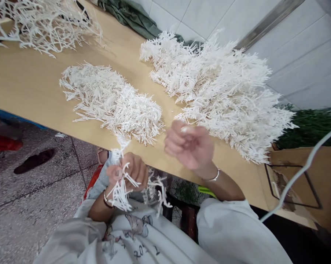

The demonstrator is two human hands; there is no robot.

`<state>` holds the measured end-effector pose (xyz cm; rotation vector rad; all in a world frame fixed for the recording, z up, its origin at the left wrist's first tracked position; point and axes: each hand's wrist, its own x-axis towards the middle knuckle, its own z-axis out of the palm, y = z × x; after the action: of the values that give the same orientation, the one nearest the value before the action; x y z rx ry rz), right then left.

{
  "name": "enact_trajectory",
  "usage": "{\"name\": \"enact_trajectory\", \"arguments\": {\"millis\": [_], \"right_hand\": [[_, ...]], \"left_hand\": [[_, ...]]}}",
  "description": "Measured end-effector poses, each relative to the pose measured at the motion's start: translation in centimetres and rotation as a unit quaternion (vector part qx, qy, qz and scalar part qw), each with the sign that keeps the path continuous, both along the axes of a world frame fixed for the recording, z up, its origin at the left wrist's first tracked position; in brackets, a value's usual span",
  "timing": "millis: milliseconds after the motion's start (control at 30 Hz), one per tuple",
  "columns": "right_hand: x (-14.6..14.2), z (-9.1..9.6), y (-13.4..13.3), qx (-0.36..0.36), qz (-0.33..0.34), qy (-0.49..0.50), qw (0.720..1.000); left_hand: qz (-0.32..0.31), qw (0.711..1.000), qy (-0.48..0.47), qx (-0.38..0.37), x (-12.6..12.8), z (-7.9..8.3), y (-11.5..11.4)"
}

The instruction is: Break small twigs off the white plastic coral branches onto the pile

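- Head view: the left hand (133, 171) is closed around white sprigs (119, 194) above the lap, by the tabletop (30, 84) edge.
- The right hand (189, 145) is curled and blurred; cannot tell whether it grips anything.
- Beyond the hands lie a smaller white pile (110, 99) and a larger white pile (223, 91).

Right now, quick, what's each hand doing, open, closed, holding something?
Left hand: closed, holding white branching sprigs.
Right hand: fingers curled but blurred; can't tell whether it holds anything.
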<state>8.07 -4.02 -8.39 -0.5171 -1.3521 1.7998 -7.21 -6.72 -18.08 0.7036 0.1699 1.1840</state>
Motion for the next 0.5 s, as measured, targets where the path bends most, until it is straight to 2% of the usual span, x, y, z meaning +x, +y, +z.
{"name": "enact_trajectory", "arguments": {"millis": [100,200,267,367,500], "right_hand": [[1.5,0.2,2.2,0.112,-0.123,-0.099,0.981],[2.2,-0.8,3.8,0.167,-0.148,-0.259,0.940],[2.1,-1.7,4.2,0.189,-0.161,-0.354,0.901],[1.9,-2.7,4.1,0.244,-0.185,-0.466,0.830],[1.8,-3.2,4.0,0.334,-0.232,-0.585,0.702]], "left_hand": [[0.063,0.998,-0.016,0.013,-0.8,1.2,0.2],[0.134,0.991,0.014,-0.026,-1.3,1.6,0.0],[0.145,0.987,0.040,-0.049,-1.3,1.3,-0.2],[0.120,0.988,0.044,-0.082,-1.0,0.4,-0.4],[0.100,0.989,0.026,-0.110,-0.9,0.0,-0.5]]}}
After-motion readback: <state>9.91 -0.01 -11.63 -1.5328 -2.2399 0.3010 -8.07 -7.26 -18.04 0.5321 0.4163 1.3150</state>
